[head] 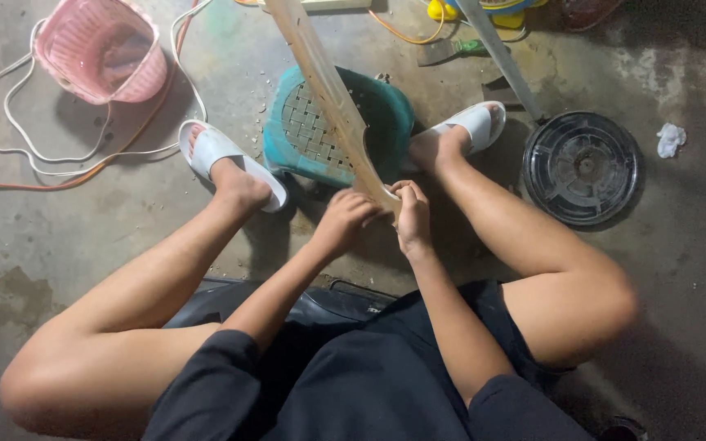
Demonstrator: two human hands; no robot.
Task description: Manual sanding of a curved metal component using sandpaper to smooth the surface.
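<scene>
A long pale strip of split wood or bamboo (328,86) runs from the top of the view down to my hands. My left hand (345,219) grips its near end from the left. My right hand (412,214) pinches the same end from the right, fingers curled on it. The strip passes over a small teal plastic stool (386,114) lying between my feet. I sit low, knees spread, in white slippers.
A pink plastic basket (100,49) lies at the top left among white and orange cables (10,155). A round black disc (582,167) rests on the concrete floor at the right, with a crumpled white scrap (670,139) beyond it. A metal bar (504,61) leans at the top right.
</scene>
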